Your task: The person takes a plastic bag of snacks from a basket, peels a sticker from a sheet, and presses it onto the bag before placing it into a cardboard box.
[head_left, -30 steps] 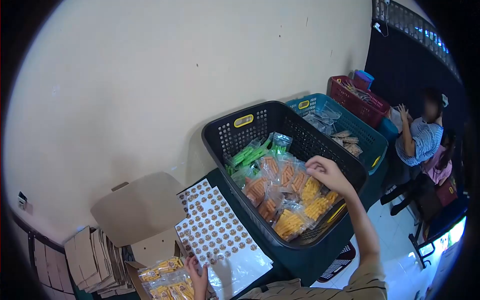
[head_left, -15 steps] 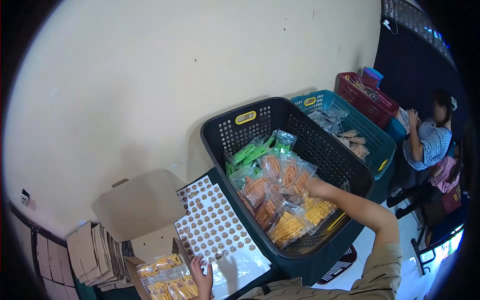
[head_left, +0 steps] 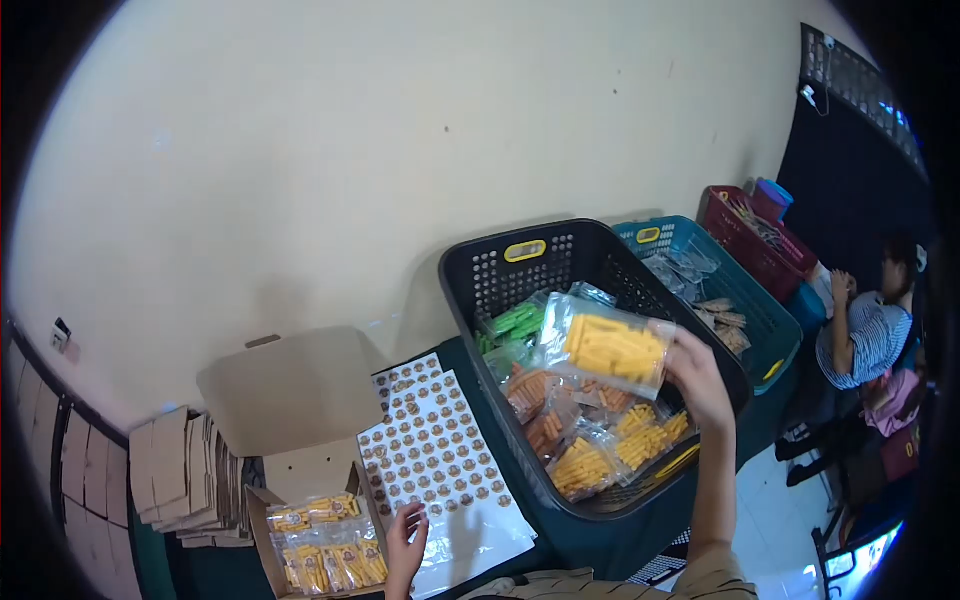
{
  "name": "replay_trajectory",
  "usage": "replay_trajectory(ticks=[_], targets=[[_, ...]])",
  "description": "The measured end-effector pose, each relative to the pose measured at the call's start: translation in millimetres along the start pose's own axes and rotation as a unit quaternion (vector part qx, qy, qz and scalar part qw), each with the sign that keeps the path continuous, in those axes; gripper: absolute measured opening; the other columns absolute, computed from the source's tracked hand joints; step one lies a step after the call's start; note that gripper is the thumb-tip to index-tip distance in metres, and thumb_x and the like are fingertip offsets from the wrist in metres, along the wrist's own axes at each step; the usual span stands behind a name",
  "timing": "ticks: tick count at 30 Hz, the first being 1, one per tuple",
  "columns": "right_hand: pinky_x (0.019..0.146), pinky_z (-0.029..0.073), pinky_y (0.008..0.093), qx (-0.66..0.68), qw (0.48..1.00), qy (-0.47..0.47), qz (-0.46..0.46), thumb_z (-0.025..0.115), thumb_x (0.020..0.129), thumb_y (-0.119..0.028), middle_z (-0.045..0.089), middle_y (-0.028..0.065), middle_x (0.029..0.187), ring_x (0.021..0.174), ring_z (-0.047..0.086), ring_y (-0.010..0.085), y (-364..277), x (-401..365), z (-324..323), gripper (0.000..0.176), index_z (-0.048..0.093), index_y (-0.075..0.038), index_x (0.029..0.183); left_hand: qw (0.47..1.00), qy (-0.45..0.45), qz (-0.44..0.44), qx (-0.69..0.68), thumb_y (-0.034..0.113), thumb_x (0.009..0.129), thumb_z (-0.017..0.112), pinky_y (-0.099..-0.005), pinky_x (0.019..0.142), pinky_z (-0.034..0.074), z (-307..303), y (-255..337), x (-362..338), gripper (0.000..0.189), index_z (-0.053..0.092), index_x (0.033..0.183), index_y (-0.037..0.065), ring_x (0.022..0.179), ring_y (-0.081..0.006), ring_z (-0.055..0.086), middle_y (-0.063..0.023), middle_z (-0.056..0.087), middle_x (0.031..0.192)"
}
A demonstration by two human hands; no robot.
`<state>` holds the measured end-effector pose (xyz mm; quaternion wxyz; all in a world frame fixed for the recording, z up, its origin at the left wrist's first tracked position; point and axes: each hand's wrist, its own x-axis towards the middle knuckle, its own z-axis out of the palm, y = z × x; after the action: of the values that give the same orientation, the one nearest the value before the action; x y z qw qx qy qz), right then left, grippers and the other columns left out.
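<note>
My right hand (head_left: 700, 377) holds a clear packet of yellow snack sticks (head_left: 607, 348) up above the black plastic basket (head_left: 520, 258). Inside the basket lie several more packets with orange, yellow and green sticks (head_left: 585, 440). My left hand (head_left: 404, 541) rests with spread fingers on the near edge of the sticker sheets (head_left: 432, 450), which lie flat on the dark table beside the basket. Just left of that hand stands an open cardboard box (head_left: 290, 400) holding several yellow packets (head_left: 320, 555).
A teal basket (head_left: 765, 320) and a red basket (head_left: 760, 250) stand behind the black one along the wall. Flattened cardboard boxes (head_left: 175, 480) are stacked at left. A person in a striped shirt (head_left: 865, 335) sits at far right.
My right hand has come up out of the basket with a yellow packet. The left hand has stayed on the sticker sheets. The view has shifted slightly.
</note>
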<state>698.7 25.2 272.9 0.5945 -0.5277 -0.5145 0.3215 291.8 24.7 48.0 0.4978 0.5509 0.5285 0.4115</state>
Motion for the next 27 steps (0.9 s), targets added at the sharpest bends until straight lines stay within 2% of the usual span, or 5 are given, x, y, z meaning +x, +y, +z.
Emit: replay_trajectory(ticks=[6,8,10,14,27], targets=[[0.084,0.039,0.0239,0.112,0.986,-0.112,0.054,0.048,0.084,-0.003,0.054,0.0101,0.108,0.097,0.051,0.0115,-7,-65,93,0.038,0.039,0.006,0.12,0.969,-0.143,-0.034,-0.197,0.006,0.085,0.05,-0.0306,0.088,0.04,7,75,-11,0.035,0.04,0.118,0.0,0.103,-0.0216,0.051,-0.0142,0.051,0.112],[0.085,0.038,0.0238,0.183,0.965,-0.166,0.083,0.045,0.086,-0.001,0.053,0.0105,0.11,0.099,0.05,0.0117,-2,-77,125,0.036,0.038,0.006,0.12,0.94,-0.212,0.015,-0.266,0.008,0.086,0.048,-0.0351,0.092,0.039,9,84,-11,0.044,0.03,0.125,0.0,0.107,-0.0248,0.048,-0.0162,0.046,0.118],[0.084,0.038,0.0228,0.203,0.951,-0.22,0.082,0.043,0.087,-0.001,0.051,0.0097,0.112,0.099,0.049,0.0103,5,-86,151,0.035,0.038,0.006,0.121,0.925,-0.162,0.053,-0.339,0.011,0.086,0.05,-0.0362,0.091,0.039,18,81,-16,0.046,0.029,0.125,-0.001,0.108,-0.0243,0.047,-0.0141,0.045,0.118],[0.084,0.038,0.0215,0.208,0.938,-0.255,0.107,0.046,0.087,-0.002,0.052,0.0071,0.107,0.098,0.049,0.0088,39,-106,186,0.035,0.04,0.007,0.12,0.94,-0.045,-0.053,-0.334,0.016,0.083,0.056,-0.0262,0.084,0.041,18,79,-22,0.042,0.038,0.118,0.001,0.098,-0.0129,0.051,-0.0077,0.051,0.109],[0.083,0.043,0.0243,0.254,0.911,-0.274,0.174,0.051,0.084,-0.001,0.055,0.0098,0.107,0.097,0.053,0.0121,71,-111,226,0.033,0.045,0.006,0.115,0.941,-0.019,-0.116,-0.318,0.009,0.079,0.061,-0.0215,0.072,0.043,-26,73,-27,0.034,0.045,0.107,-0.003,0.084,-0.0096,0.054,-0.0079,0.057,0.095]])
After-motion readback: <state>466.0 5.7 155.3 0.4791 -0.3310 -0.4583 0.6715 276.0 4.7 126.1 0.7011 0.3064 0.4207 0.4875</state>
